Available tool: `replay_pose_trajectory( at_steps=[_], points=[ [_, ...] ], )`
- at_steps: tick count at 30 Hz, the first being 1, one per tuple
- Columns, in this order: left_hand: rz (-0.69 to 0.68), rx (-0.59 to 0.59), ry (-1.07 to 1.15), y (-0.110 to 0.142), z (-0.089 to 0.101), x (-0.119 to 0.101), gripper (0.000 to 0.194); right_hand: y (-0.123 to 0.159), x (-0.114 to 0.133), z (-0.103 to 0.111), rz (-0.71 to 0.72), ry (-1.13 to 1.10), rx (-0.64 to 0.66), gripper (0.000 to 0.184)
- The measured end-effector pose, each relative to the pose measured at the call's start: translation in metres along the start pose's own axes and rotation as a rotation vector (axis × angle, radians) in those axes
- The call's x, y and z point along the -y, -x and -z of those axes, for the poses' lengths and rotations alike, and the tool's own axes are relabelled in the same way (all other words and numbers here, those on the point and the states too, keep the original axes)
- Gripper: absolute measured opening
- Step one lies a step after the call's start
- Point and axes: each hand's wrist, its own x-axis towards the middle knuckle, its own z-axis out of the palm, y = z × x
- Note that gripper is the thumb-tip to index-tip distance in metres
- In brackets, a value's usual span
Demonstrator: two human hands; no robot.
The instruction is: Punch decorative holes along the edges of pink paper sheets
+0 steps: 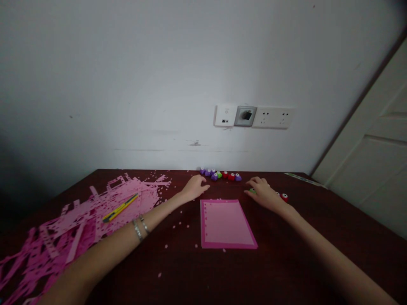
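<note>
My left hand (194,189) rests near the back of the table with its thumb held apart from the fingers and nothing in it. Just beyond it is a loose row of small paper punches with white round tops: purple (208,173), green (219,174) and red (231,176). My right hand (263,193) curls over a green paper punch (252,191), which shows between thumb and fingers. Beside that hand, a red paper punch (284,197) and part of another show. Between my forearms lies a pink paper sheet (224,222) with a darker pink border and a column of small punched marks.
A heap of cut pink paper strips (85,216) covers the table's left side, with a yellow utility knife (120,208) on top. Tiny paper bits are scattered around. A flat strip (305,180) lies at the back right. Wall sockets (273,117) are above the dark red table (178,271).
</note>
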Motion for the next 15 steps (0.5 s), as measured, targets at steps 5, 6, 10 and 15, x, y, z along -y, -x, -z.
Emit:
replay_pose_trajectory(
  at_steps=[5, 6, 10, 15],
  points=[
    [0.070, 0.056, -0.101, -0.055, -0.024, 0.004, 0.027, -0.009, 0.032, 0.006, 0.106, -0.120, 0.010, 0.027],
    [0.091, 0.060, -0.117, -0.062, -0.030, 0.003, 0.030, -0.009, 0.036, 0.006, 0.118, -0.143, 0.013, 0.026],
    [0.171, 0.049, -0.143, -0.074, -0.048, 0.002, 0.033, -0.009, 0.046, 0.006, 0.146, -0.208, 0.031, 0.022],
    [0.188, 0.027, -0.142, -0.079, -0.058, 0.003, 0.025, -0.009, 0.045, 0.003, 0.147, -0.247, 0.050, 0.019]
  ],
)
